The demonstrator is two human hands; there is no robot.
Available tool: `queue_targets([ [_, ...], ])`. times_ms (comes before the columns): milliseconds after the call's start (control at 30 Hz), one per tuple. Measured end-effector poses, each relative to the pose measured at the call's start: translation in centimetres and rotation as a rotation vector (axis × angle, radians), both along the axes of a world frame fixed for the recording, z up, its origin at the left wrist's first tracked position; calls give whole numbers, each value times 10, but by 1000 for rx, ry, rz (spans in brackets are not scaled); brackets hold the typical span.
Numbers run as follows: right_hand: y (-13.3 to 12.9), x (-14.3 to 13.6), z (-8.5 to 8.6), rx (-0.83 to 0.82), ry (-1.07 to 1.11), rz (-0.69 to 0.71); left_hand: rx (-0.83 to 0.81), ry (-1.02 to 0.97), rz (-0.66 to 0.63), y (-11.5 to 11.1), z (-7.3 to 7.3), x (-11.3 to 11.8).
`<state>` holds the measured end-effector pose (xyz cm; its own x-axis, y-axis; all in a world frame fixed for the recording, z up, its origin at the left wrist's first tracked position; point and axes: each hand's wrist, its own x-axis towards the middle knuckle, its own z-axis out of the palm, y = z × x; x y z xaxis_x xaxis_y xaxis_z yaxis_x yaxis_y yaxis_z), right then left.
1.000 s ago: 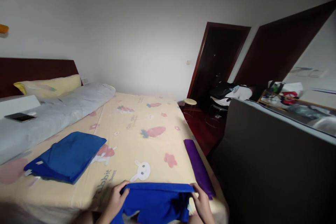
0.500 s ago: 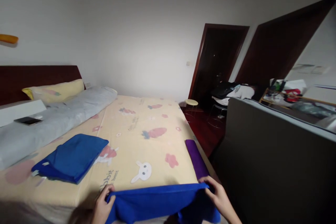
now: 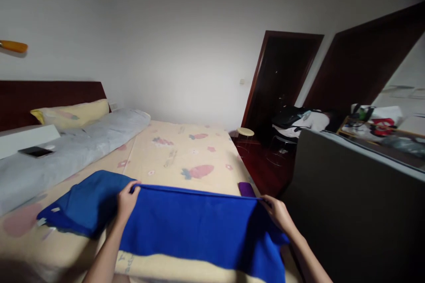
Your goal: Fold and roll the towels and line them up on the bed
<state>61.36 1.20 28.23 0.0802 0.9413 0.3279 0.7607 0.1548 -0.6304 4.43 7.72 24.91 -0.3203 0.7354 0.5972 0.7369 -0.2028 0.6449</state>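
Note:
A bright blue cloth (image 3: 195,225) is stretched between my two hands above the bed, its upper edge nearly straight. My left hand (image 3: 129,199) pinches its top left corner, beside the folded blue cloths (image 3: 89,199) lying on the bed. At the top right corner, my right hand (image 3: 276,213) grips the cloth with fingers closed. Just beyond that corner a purple rolled or folded cloth (image 3: 246,189) shows, partly hidden by the blue cloth.
The bed has a patterned yellow sheet (image 3: 186,152). A grey rolled quilt (image 3: 89,135) carries a dark tablet-like object (image 3: 36,151). A dark panel (image 3: 352,203) stands at the right, with a stool (image 3: 245,131) beyond the bed.
Both hands have moved up and away over the bed, drawing the blue cloth with them. More of the cloth is spread, covering the sheet's rabbit print and part of the purple cloth.

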Motion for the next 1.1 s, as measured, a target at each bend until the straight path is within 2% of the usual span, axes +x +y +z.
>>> queue_targets([
  [100, 41, 1, 14, 84, 24, -72, -49, 64, -77, 49, 23, -2],
  [167, 61, 4, 21, 134, 42, -153, -70, 114, -106, 71, 38, -8],
  [267, 73, 9, 22, 198, 93, -216, -77, 192, -137, 84, 55, -22],
  [333, 69, 8, 15, 218, 121, -199, -80, 245, -152, 81, 55, -32],
  [400, 56, 5, 0, 217, 130, -155, -103, 295, -157, 70, 41, -42],
  [500, 28, -6, -36, 177, 119, -91, -192, 362, -154, 44, -5, -53],
  [567, 8, -15, -69, 131, 98, -62, -277, 401, -161, 21, -45, -56],
  [667, -21, -29, -129, 22, -5, -42, -397, 453, -197, -16, -100, -59],
  [767, -42, -36, -182, -79, -114, -18, -471, 495, -233, -47, -136, -63],
  [800, -47, -36, -195, -99, -133, -12, -485, 506, -240, -54, -143, -66],
  [867, -55, -34, -208, -120, -155, -9, -496, 529, -244, -63, -150, -73],
  [1000, -65, -33, -204, -120, -173, 3, -480, 556, -217, -70, -152, -88],
  [1100, -76, -38, -202, -200, -175, 80, -508, 562, -200, -80, -157, -94],
])
